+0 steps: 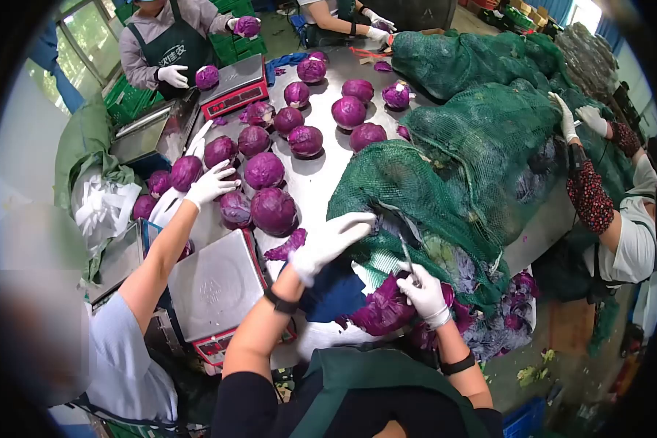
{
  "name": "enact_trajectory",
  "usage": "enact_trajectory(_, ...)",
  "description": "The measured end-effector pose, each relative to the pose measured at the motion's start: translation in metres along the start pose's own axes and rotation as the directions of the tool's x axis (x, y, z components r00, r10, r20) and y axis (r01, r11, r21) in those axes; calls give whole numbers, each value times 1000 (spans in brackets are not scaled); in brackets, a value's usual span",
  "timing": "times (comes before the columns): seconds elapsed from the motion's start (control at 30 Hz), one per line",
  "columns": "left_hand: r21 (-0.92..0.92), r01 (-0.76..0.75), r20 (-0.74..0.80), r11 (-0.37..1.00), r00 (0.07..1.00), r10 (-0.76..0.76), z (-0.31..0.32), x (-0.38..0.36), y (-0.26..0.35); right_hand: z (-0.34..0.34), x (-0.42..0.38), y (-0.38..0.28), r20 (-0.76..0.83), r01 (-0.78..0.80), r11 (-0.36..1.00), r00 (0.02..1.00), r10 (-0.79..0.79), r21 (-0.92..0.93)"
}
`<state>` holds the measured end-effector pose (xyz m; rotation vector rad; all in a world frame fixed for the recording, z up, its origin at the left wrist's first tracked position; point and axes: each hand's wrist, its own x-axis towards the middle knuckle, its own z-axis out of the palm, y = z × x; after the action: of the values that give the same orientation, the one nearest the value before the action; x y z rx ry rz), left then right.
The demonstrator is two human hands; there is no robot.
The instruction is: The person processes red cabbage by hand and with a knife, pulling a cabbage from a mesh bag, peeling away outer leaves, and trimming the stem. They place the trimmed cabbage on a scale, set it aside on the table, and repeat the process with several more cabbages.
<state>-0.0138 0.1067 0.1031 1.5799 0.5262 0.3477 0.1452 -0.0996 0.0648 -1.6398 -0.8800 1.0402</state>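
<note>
My left hand (332,244), in a white glove, reaches to the mouth of a green mesh bag (452,157). Its fingers are stretched out and touch the edge of the netting; no cabbage shows in them. In my gloved right hand (425,296) is a small knife (406,252), its thin blade pointing up toward the bag's mouth. Greyish-purple cabbage leaves show through this opening. Just below and left of my right hand lie loose purple leaves (383,306). A round red cabbage (274,211) rests on the table beyond my left wrist.
Several red cabbages (263,171) spread over the metal table (317,182). One scale (215,285) stands at my left, another scale (237,84) farther back. A co-worker's gloved hand (212,182) reaches among cabbages at left. Another person's hands (566,117) touch the netting at right.
</note>
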Motion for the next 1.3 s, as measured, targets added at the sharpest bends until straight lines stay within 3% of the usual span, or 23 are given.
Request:
enact_trajectory(0.03,132,4,145,991,989,-23,-2,19,-4,-4,1,-6,15,-8,1000,1000,8,22)
enact_trajectory(0.1,368,-135,187,920,980,69,-19,50,15,-17,-1,-23,43,6,992,999,0,-128)
enact_trajectory(0.17,353,-207,61,912,978,198,-38,81,25,-35,3,-10,72,186,944,982,-173,-272)
enact_trajectory(0.23,469,-216,132,857,976,174,-51,83,74,-55,6,-10,88,175,917,984,-154,-358)
enact_trajectory(0.3,532,-338,224,776,940,256,-59,86,118,-66,12,-12,66,35,959,998,-17,-280)
enact_trajectory(0.37,493,-313,192,812,949,249,-63,81,167,-65,19,-28,56,-43,972,997,58,-232)
enact_trajectory(0.43,554,-451,189,700,886,423,-75,100,185,-60,29,-35,43,-47,990,998,53,-131)
enact_trajectory(0.47,490,-510,214,707,856,470,-77,93,198,-60,32,-32,78,-45,986,995,59,-161)
enact_trajectory(0.5,424,-566,235,707,823,518,-77,83,208,-52,42,-28,35,21,1000,999,-21,6)
enact_trajectory(0.53,330,-543,162,772,838,521,-75,91,196,-40,46,-31,-10,44,998,999,-43,51)
enact_trajectory(0.57,442,-525,42,728,822,567,-72,89,187,-27,49,-34,-58,70,993,996,-64,96)
enact_trajectory(0.63,399,-282,-34,873,946,322,-59,58,161,-9,59,-23,-63,47,990,997,-39,130)
enact_trajectory(0.7,428,-353,-42,832,912,408,-51,61,91,12,66,7,-126,93,988,989,-77,126)
enact_trajectory(0.73,454,-147,-48,879,981,189,-42,50,73,18,66,25,-103,37,989,994,-22,140)
enact_trajectory(0.77,465,-154,-60,872,977,205,-35,53,24,21,63,40,-83,-16,988,996,29,152)
enact_trajectory(0.8,533,-55,-90,845,989,121,-21,40,20,24,53,49,-56,-73,983,995,84,170)
enact_trajectory(0.87,549,-83,-72,832,987,146,-2,37,-33,30,23,69,-33,-120,971,991,130,205)
enact_trajectory(0.97,702,-164,-235,693,865,443,18,41,-66,16,-12,89,-88,-152,949,979,182,277)
enact_trajectory(1.03,731,-52,-292,681,878,380,9,53,-65,0,-27,98,-137,-198,947,962,238,253)
enact_trajectory(1.07,681,63,-352,730,901,252,0,60,-65,-5,-37,100,-105,-223,954,963,248,201)
enact_trajectory(1.2,715,354,-441,603,897,-4,-32,77,-64,-22,-59,79,-8,-216,976,976,217,35)
enact_trajectory(1.23,719,351,-433,600,902,-9,-33,73,-65,-25,-62,70,4,-178,984,984,178,-22)
enact_trajectory(1.3,808,193,-373,557,899,230,-31,69,-106,-29,-62,59,5,-104,994,995,104,-42)
